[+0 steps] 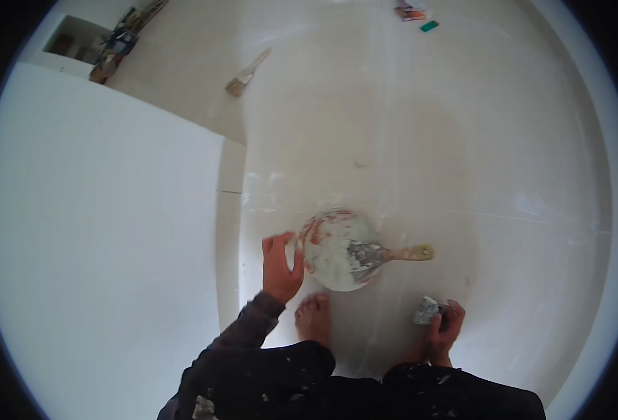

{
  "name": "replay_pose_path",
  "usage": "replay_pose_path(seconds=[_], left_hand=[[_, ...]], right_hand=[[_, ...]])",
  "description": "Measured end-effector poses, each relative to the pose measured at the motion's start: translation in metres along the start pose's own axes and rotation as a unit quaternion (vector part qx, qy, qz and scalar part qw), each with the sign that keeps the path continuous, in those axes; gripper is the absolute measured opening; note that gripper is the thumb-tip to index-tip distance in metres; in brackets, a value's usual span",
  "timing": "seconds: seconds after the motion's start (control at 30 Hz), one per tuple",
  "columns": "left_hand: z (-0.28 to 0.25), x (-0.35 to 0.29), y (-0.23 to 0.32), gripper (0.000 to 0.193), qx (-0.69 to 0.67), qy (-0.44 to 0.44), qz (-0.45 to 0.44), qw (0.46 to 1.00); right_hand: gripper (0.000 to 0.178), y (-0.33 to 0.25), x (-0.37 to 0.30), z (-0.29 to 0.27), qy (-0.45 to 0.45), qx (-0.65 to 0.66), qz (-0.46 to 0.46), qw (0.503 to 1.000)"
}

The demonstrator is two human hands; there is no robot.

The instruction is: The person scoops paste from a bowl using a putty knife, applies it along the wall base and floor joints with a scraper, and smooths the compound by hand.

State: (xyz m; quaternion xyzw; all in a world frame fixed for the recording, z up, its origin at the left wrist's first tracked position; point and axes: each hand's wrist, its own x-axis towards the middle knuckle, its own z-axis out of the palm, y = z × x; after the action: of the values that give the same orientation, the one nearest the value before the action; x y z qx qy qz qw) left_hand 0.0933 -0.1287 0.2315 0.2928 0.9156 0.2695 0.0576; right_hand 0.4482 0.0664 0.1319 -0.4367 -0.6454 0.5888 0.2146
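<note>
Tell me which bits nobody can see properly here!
All in the head view:
Small pale thing: what it is; the right hand covers part, and it looks blurred.
Left hand: whether it touches the round container; its fingertips are blurred.
Scraper: its blade edge; pale paste hides it.
Jumbled things, upper left: too small, cut off by the top edge.

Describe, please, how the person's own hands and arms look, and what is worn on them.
The left hand and the right hand are bare, without gloves. A long dark sleeve reaches the left wrist. No sleeve shows at the right wrist; the rest of that arm cannot be seen.
</note>
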Motion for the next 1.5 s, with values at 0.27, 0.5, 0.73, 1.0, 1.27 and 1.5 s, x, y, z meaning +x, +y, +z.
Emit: replay_pose_path(seconds=[0.27,0.5,0.73,1.0,1.27,1.5], left_hand=[[-0.028,0.154,-0.062,0.050,0.398,0.012,0.080,0.914],[-0.010,0.230,-0.115,0.051,0.549,-0.063,0.097,0.828],[0.009,0.239,-0.140,0.043,0.593,-0.059,0.115,0.795],[-0.002,0.167,-0.139,0.058,0.627,-0.092,0.110,0.766],[-0.018,0.122,-0.103,0.059,0.581,-0.186,0.041,0.791],[-0.008,0.227,-0.105,0.057,0.592,-0.069,0.086,0.798]], right_hand=[[0.041,-0.008,0.011,0.002,-0.007,0.059,0.004,0.998],[0.042,-0.007,0.019,0.000,-0.022,0.081,0.023,0.996],[0.042,-0.018,0.030,0.004,0.001,-0.020,0.005,1.000],[0.043,-0.024,0.042,0.005,-0.006,0.040,0.037,0.998],[0.044,-0.025,0.054,0.006,0.000,0.022,0.032,0.999],[0.043,-0.028,0.067,0.008,-0.006,0.028,0.016,0.999]])
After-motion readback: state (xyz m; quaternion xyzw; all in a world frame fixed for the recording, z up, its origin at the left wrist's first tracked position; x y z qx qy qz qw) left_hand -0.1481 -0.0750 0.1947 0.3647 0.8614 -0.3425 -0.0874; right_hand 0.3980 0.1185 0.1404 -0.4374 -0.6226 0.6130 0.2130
